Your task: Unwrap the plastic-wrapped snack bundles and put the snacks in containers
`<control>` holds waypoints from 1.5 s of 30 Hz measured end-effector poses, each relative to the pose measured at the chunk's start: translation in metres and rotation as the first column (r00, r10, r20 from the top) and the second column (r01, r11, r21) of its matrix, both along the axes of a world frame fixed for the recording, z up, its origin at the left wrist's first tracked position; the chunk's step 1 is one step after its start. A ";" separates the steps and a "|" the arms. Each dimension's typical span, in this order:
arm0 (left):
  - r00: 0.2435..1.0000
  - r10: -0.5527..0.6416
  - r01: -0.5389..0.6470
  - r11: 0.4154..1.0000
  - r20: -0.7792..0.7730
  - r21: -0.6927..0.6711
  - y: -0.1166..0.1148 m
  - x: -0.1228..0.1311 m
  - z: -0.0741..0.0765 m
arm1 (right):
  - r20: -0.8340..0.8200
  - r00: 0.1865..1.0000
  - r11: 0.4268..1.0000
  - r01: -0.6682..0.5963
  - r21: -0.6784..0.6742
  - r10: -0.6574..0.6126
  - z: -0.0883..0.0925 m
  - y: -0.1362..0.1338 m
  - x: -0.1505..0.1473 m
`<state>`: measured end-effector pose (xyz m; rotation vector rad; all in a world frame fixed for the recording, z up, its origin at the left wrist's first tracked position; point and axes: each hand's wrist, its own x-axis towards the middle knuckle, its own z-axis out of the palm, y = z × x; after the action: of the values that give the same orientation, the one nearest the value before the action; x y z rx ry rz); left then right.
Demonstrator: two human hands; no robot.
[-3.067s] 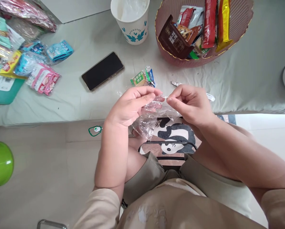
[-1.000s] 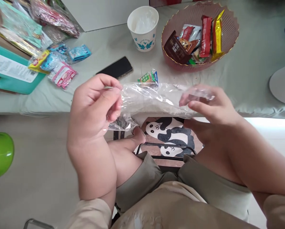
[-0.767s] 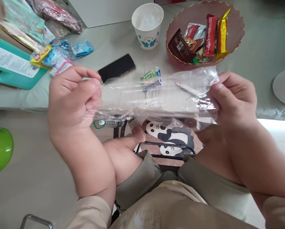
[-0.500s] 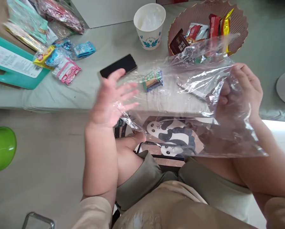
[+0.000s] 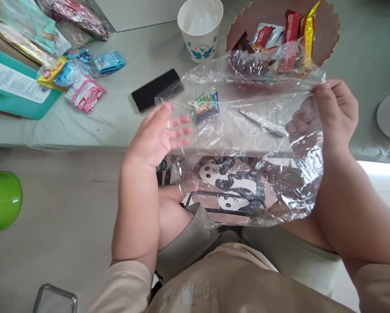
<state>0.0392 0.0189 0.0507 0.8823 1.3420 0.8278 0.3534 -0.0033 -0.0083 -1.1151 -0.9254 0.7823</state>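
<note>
A clear plastic bag [image 5: 227,134] is spread wide between my hands above the table edge and my lap. My right hand [image 5: 336,113] pinches its upper right corner between thumb and fingers. At the bag's left edge my left hand [image 5: 158,134] is open, fingers stretched and apart; the fingertips show behind or inside the film, which I cannot tell. Through the film I see a small green and blue snack packet [image 5: 205,105] and a slim white knife-like tool [image 5: 263,121], seemingly lying on the table.
Behind the bag stand a paper cup [image 5: 201,43] and a pinkish ribbed bowl [image 5: 328,34] of wrapped snacks. A black phone [image 5: 157,90] lies left of the bag. Several snack packets [image 5: 85,92] and a teal box [image 5: 35,106] occupy the far left. Below is a green bin [image 5: 2,202].
The bag has spread out flatter and its lower part has swung left. My left hand has turned slightly and its fingers have drawn closer to one another. My right hand keeps its pinch.
</note>
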 end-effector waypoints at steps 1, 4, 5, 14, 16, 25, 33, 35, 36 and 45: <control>0.998 -0.062 0.062 0.998 -0.014 -0.028 -0.001 0.001 0.000 | 0.013 0.999 1.000 0.031 -0.002 -0.031 0.000 0.000 0.000; 0.997 -0.020 0.022 0.999 -0.070 0.030 0.002 -0.001 0.000 | 0.083 0.993 0.996 0.085 -0.014 -0.083 -0.003 0.001 0.000; 0.996 0.058 -0.053 0.995 -0.067 0.079 0.005 -0.003 -0.001 | 0.100 0.991 0.996 0.092 -0.018 -0.090 -0.004 0.002 0.000; 0.996 -0.082 0.084 0.992 -0.022 0.097 0.000 -0.012 0.004 | 0.032 0.997 0.994 0.068 -0.083 -0.066 -0.002 0.003 -0.004; 0.996 -0.075 0.083 0.967 -0.043 0.240 -0.004 -0.013 0.008 | -0.007 0.996 0.991 0.092 -0.097 -0.093 -0.001 0.003 -0.005; 0.976 0.167 -0.218 0.711 0.140 0.669 -0.006 -0.012 0.023 | 0.009 1.000 1.000 0.025 -0.018 -0.025 0.012 -0.009 -0.012; 0.987 0.161 -0.077 0.451 0.004 0.889 -0.010 -0.019 0.031 | 0.153 0.988 0.942 -0.071 0.329 0.022 0.037 -0.024 -0.022; 0.972 0.212 0.004 0.422 -0.103 0.907 -0.010 -0.023 0.030 | 0.183 0.982 0.917 -0.023 0.398 -0.055 0.032 -0.019 -0.017; 0.962 0.232 0.034 0.434 -0.148 0.900 -0.010 -0.024 0.029 | 0.206 0.975 0.913 -0.013 0.407 -0.078 0.029 -0.017 -0.014; 0.960 0.144 0.116 0.577 -0.241 0.808 -0.017 -0.036 0.018 | 0.435 0.898 0.983 -0.133 0.128 0.064 0.032 -0.034 0.002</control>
<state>0.0036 0.0015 0.0683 1.7880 1.1706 1.4321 0.3551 -0.0373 0.0239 -1.1297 -1.4013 0.5388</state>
